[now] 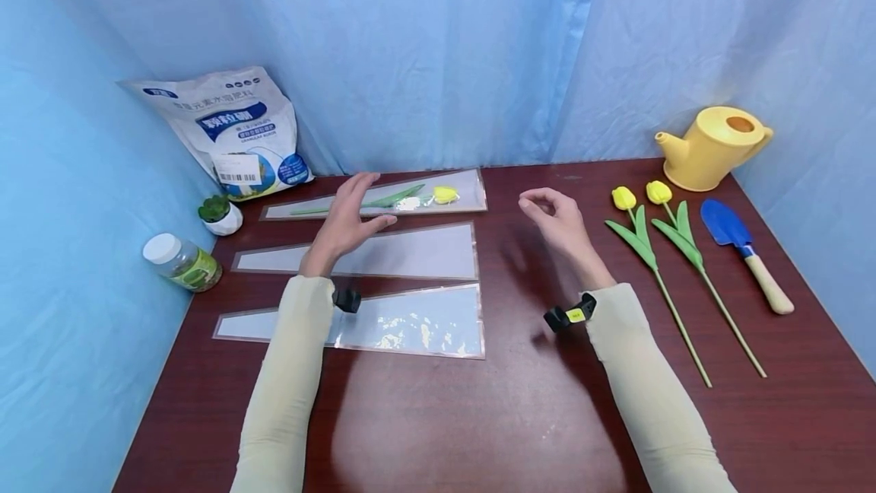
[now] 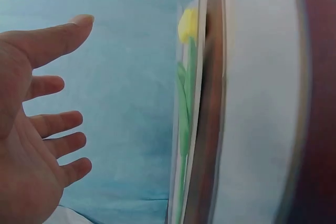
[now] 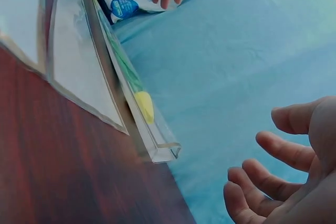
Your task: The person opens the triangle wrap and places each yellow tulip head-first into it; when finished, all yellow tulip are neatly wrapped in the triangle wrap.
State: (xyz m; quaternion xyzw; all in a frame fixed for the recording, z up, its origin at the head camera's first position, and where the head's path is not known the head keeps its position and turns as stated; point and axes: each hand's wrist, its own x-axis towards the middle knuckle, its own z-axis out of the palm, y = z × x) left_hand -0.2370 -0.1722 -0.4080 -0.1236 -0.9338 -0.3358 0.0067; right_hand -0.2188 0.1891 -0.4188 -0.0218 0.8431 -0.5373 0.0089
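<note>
My left hand [image 1: 345,223] hovers over the left part of the farthest long tapered white panel [image 1: 468,192], its thumb and fingers spread and holding nothing. On or inside that clear-edged panel lies a yellow tulip [image 1: 445,194] with green leaves; which of the two I cannot tell. The left wrist view shows the tulip [image 2: 187,27] to the right of the spread hand. To the right of the panels, my right hand [image 1: 557,223] is raised over the table with loosely bent fingers and nothing in them. Two more yellow tulips [image 1: 658,192] [image 1: 623,198] lie farther right.
Two similar panels [image 1: 438,249] [image 1: 445,318] lie nearer me. At left stand a fertilizer bag [image 1: 233,128], a small potted succulent [image 1: 222,215] and a white-lidded jar [image 1: 181,261]. At right are a yellow watering can [image 1: 712,147] and a blue trowel [image 1: 725,223]. Blue curtains [image 1: 438,59] enclose the table.
</note>
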